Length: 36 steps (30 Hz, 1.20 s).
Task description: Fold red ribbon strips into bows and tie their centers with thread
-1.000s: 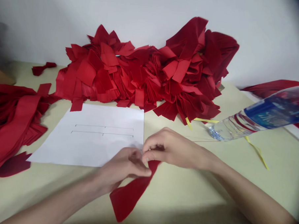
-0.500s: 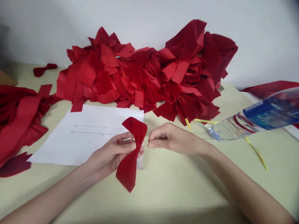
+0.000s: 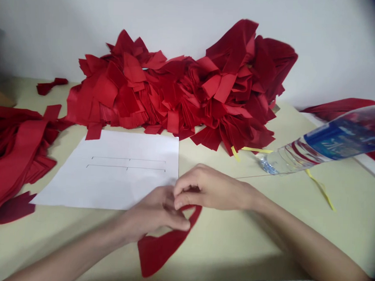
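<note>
A red velvet ribbon bow [image 3: 162, 253] hangs tilted over the table's front part, its middle held between the thumb and fingers of my left hand [image 3: 155, 213]. My right hand [image 3: 204, 187] is closed in a pinch right beside the left fingers, above the bow's upper loop. A thin thread [image 3: 254, 176] runs from the lying water bottle [image 3: 330, 140] to behind my right wrist. The thread's end at my right fingertips is hidden now. Behind my hands lies a white paper sheet [image 3: 111, 187] with two marked lines drawn on it.
A large heap of folded red ribbon pieces [image 3: 177, 94] stands against the wall. More red ribbon strips [image 3: 16, 149] lie at the left, near a small finished-looking bow [image 3: 51, 85]. Yellow strips [image 3: 322, 190] lie by the bottle, and another red bundle [image 3: 338, 105] is at the far right.
The bow has turned and dropped toward the table's front edge with my left hand. My right hand has moved left and down, up against the left fingers.
</note>
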Each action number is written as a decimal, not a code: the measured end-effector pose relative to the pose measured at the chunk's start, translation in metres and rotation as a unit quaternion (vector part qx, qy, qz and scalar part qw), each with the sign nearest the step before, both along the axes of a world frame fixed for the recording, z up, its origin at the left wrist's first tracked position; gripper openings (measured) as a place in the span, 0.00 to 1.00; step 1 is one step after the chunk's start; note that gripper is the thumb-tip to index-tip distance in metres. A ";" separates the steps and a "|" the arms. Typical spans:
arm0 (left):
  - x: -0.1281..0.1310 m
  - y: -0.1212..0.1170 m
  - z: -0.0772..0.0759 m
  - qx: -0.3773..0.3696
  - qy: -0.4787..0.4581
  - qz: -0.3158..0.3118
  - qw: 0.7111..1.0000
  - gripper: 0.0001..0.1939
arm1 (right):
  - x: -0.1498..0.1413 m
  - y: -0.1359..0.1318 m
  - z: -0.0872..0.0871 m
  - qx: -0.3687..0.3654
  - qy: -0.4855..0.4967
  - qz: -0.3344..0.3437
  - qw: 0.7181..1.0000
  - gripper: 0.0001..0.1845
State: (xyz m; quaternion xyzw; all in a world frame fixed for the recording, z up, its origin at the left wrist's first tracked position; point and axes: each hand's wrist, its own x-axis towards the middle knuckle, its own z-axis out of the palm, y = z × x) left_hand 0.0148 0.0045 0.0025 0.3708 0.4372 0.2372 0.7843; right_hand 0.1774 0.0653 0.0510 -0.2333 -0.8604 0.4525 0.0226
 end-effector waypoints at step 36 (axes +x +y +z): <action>-0.020 0.018 -0.005 0.009 -0.235 0.152 0.960 0.05 | 0.031 0.032 -0.005 -0.162 0.261 -0.173 0.936 0.17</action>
